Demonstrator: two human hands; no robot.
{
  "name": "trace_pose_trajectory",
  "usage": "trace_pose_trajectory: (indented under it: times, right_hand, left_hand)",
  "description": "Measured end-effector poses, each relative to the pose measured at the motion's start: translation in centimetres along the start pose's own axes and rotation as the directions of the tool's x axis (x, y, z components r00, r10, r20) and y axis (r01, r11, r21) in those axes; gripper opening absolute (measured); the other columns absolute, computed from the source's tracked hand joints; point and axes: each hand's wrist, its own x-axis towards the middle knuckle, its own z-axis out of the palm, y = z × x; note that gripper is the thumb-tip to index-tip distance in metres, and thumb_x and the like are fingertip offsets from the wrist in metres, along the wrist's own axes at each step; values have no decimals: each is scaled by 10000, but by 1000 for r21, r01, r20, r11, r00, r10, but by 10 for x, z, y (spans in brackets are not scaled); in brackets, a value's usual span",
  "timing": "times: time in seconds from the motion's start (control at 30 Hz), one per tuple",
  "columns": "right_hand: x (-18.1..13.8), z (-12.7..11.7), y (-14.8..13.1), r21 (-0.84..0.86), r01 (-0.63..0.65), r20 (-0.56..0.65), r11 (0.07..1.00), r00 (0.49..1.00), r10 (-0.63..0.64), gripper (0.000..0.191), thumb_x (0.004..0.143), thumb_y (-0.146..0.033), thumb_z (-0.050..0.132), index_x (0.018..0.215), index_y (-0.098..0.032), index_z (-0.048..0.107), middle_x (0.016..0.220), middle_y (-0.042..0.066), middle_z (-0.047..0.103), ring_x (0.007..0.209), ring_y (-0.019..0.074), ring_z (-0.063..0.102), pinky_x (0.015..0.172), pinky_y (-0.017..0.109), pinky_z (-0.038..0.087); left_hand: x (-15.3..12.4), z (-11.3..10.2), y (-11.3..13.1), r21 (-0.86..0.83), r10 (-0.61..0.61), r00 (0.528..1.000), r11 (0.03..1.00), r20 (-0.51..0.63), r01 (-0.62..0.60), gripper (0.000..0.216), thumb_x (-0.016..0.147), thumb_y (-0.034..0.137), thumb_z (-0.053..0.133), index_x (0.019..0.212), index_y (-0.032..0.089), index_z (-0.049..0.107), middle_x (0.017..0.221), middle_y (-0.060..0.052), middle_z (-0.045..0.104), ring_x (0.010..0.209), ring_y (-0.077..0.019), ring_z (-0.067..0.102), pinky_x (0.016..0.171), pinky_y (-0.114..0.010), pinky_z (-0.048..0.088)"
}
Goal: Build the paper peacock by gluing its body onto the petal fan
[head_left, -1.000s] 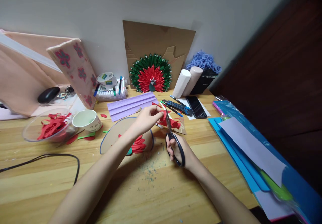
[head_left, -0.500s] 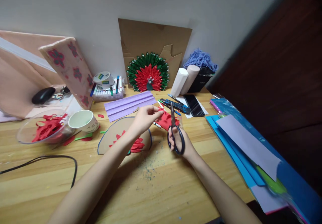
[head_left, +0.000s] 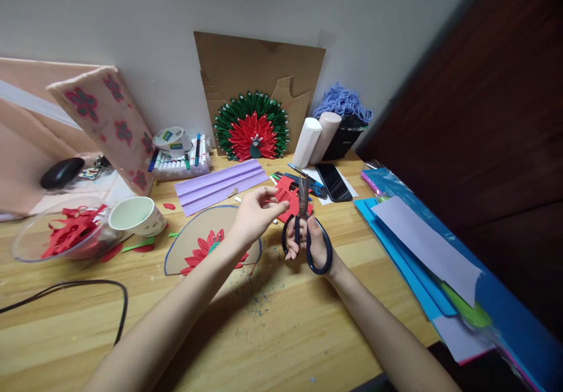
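My right hand [head_left: 313, 245] grips black-handled scissors [head_left: 304, 227], blades pointing up and away into a piece of red paper [head_left: 288, 199]. My left hand [head_left: 255, 212] pinches the left edge of that red paper just above the wooden desk [head_left: 272, 316]. Below my left wrist lies a half-round cardboard piece [head_left: 200, 239] with a blue outline and red petals stuck on it.
A paper cup [head_left: 137, 216] and a clear bowl of red cuttings [head_left: 61, 233] sit at left. Purple folded paper [head_left: 220, 183], markers [head_left: 180, 158], a phone [head_left: 333, 182], a red-and-green fan craft [head_left: 251, 128] and stacked blue sheets [head_left: 431, 251] surround the work; a black cable [head_left: 88, 289] curves at front left.
The scissors' handles have spread wider and the blades have turned more upright. Both hands with the red paper shifted slightly as the view swung right.
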Motion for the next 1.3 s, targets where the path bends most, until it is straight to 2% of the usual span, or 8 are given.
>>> trace_pose_trajectory:
  times: [0.23, 0.4, 0.6, 0.97, 1.3]
  right_hand:
    - [-10, 1, 5, -143, -21, 147, 990, 988, 42, 703, 649, -855, 350, 785, -180, 493, 513, -54, 460, 425, 95, 483, 502, 252, 469]
    - [-14, 5, 0, -239, -1, 131, 971, 991, 34, 718, 616, -875, 345, 755, -183, 475, 500, -65, 419, 400, 84, 442, 450, 230, 424]
    - [-15, 7, -3, -271, -24, 121, 962, 991, 59, 720, 573, -890, 362, 713, -188, 441, 478, -76, 395, 377, 72, 421, 412, 215, 413]
    - [-13, 11, 1, -162, -64, 89, 985, 993, 79, 724, 517, -887, 443, 703, -188, 444, 457, -89, 387, 359, 68, 422, 381, 202, 413]
    - [-14, 16, -1, -173, -57, 25, 983, 998, 62, 701, 483, -866, 502, 690, -200, 438, 441, -93, 393, 346, 65, 412, 340, 185, 386]
  left_hand:
    - [1, 1, 3, -32, 72, 994, 997, -77, -75, 206, 599, 219, 702, 739, 119, 589, 658, -1, 618, 603, -96, 567, 617, -234, 450]
    - [3, 0, 0, -28, 107, 989, 994, -105, -110, 199, 626, 216, 669, 772, 118, 575, 696, -8, 613, 610, -98, 570, 625, -240, 448]
    - [3, 0, -1, -9, 107, 987, 994, -118, -109, 189, 653, 201, 648, 800, 111, 572, 719, -16, 615, 614, -96, 570, 626, -236, 441]
    - [3, 1, 1, -37, 92, 989, 995, -114, -97, 154, 663, 172, 641, 787, 118, 570, 700, -5, 615, 609, -94, 576, 620, -231, 444]
    - [1, 2, 3, -81, 57, 992, 995, -112, -66, 144, 639, 158, 640, 763, 121, 577, 678, 1, 620, 602, -95, 573, 611, -231, 448]
